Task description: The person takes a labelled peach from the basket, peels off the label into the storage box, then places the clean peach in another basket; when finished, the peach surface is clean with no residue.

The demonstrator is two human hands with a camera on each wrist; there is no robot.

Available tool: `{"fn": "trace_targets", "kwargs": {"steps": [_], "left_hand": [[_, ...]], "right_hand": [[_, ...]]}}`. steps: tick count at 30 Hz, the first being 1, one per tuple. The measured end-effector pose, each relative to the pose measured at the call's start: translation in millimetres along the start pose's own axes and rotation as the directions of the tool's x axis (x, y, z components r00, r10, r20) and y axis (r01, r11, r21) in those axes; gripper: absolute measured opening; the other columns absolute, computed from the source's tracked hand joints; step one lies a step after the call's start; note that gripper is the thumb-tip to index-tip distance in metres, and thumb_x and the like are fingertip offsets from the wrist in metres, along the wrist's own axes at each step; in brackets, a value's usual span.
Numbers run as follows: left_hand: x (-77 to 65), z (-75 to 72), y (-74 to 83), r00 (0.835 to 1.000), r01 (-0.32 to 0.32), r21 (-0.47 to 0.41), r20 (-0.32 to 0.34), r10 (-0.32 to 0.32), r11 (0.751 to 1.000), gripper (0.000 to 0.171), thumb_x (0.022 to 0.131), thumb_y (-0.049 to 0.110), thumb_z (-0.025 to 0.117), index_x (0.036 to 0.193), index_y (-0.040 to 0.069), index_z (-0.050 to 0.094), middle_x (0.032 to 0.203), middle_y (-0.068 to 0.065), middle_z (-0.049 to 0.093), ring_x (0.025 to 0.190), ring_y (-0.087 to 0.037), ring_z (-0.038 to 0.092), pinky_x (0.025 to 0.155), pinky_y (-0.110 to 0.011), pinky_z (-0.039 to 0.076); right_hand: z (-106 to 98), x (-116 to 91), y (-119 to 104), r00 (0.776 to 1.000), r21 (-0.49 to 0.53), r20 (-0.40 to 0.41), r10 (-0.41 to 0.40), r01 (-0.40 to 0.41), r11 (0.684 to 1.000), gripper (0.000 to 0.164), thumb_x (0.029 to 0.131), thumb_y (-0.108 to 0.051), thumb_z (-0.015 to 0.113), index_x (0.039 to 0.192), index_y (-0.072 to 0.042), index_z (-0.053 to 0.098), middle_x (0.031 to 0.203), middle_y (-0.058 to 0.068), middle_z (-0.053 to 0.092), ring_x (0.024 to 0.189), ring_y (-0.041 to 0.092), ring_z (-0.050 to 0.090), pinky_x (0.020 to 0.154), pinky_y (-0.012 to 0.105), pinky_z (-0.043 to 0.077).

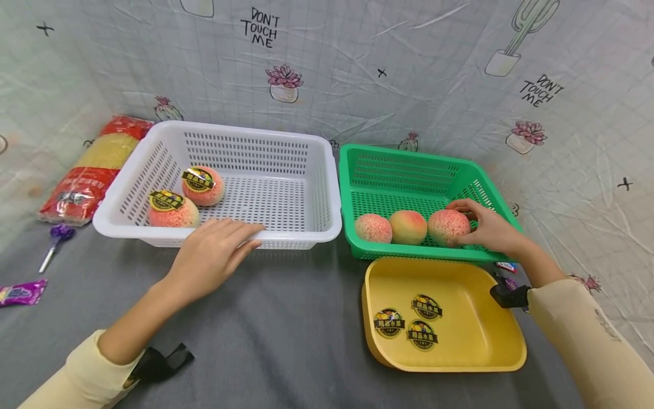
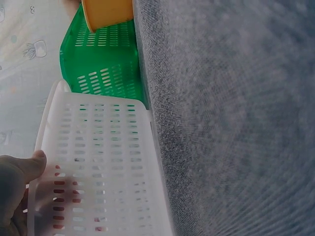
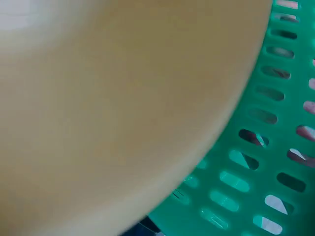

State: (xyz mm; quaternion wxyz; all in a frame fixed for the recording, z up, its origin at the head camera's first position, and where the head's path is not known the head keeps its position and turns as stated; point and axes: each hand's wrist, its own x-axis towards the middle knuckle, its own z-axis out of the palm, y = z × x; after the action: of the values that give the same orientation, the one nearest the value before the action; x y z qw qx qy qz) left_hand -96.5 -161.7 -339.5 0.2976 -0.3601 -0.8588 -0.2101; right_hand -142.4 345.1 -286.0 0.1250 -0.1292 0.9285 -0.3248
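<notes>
My right hand [image 1: 485, 228] reaches into the green basket [image 1: 409, 251] and grips the rightmost peach [image 1: 449, 227], fingers over its top and thumb at its lower side. Beside it lie a smoother yellowish peach [image 1: 408, 228] and a speckled pink peach [image 1: 373, 228]. My left hand [image 1: 212, 255] holds the near rim of the white basket [image 1: 286, 235]; its thumb [image 2: 35, 166] shows at the rim in the left wrist view. Two peaches sit at the left in the white basket, an upper peach [image 1: 208, 193] and a lower peach [image 1: 179, 216], each with a black-and-gold label.
A yellow tub [image 1: 460, 318] with three loose labels [image 1: 422, 335] stands before the green basket, and fills much of the right wrist view. Left of the white basket lie a red-and-yellow packet [image 1: 94, 167], a purple lollipop [image 1: 57, 238] and a purple wrapped sweet [image 1: 22, 292].
</notes>
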Motion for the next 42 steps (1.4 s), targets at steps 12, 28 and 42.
{"fn": "trace_targets", "kwargs": {"steps": [12,28,42], "left_hand": [[-1.3,-0.4,1.4,1.0,-0.008,0.007,-0.009,0.008,1.0,0.055,0.103,0.044,0.031,0.107,0.003,0.067,0.093,-0.009,0.068,0.082,-0.027,0.062,0.072,-0.044,0.045],[-0.6,0.4,-0.5,1.0,-0.001,-0.003,0.015,0.001,1.0,0.054,0.103,0.044,0.032,0.112,0.004,0.066,0.098,-0.009,0.067,0.089,-0.027,0.062,0.076,-0.045,0.046],[-20.7,-53.2,-36.7,0.902,0.238,-0.266,-0.296,-0.314,0.934,0.012,0.084,0.001,0.067,0.095,-0.003,0.07,0.102,-0.007,0.066,0.103,-0.006,0.055,0.09,-0.016,0.036]], "right_hand": [[8.1,10.9,6.6,0.99,-0.15,0.112,-0.083,0.1,0.984,0.058,0.076,0.0,0.076,0.126,0.002,0.046,0.123,0.024,0.048,0.104,0.038,0.049,0.075,0.041,0.047],[-9.1,8.1,-19.2,0.987,-0.166,0.148,-0.058,0.082,0.983,0.066,0.086,-0.006,0.069,0.138,0.01,0.031,0.14,0.031,0.031,0.122,0.051,0.036,0.09,0.059,0.04],[37.1,19.2,-146.2,0.812,-0.381,-0.298,-0.502,0.381,0.843,0.025,0.083,-0.003,0.072,0.107,0.001,0.062,0.109,0.013,0.058,0.09,0.026,0.059,0.079,0.038,0.049]]}}
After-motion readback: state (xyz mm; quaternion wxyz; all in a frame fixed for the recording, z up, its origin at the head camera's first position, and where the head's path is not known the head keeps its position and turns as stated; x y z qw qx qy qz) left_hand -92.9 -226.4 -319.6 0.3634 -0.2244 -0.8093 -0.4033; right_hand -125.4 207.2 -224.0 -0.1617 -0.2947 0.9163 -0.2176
